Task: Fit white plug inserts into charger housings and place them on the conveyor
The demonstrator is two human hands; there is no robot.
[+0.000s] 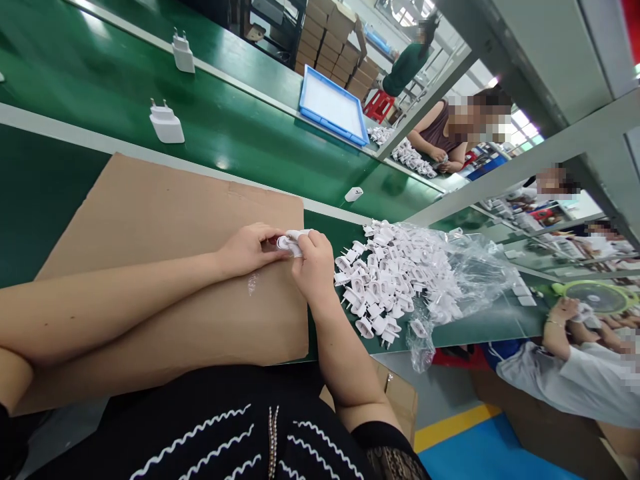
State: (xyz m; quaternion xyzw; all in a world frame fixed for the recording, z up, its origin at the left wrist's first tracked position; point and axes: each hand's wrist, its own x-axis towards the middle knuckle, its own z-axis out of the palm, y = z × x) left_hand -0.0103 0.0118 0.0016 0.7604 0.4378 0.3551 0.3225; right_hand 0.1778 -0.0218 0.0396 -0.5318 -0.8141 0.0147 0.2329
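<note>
Both of my hands meet over the far right edge of a brown cardboard sheet (165, 220). My left hand (247, 248) and my right hand (315, 263) are closed together on one small white plug part (295, 241), fingers pinched round it. Just to the right lies a heap of white plug parts (395, 273) spilling from a clear plastic bag (470, 267) on the green bench.
Two white chargers stand on the green conveyor belt (100, 73), one (166, 123) nearer, one (183, 52) farther; a third (353, 194) lies flat. A blue tray (333, 107) sits beyond. Other people work at the far side and right. Stacked cartons (330, 33) stand behind.
</note>
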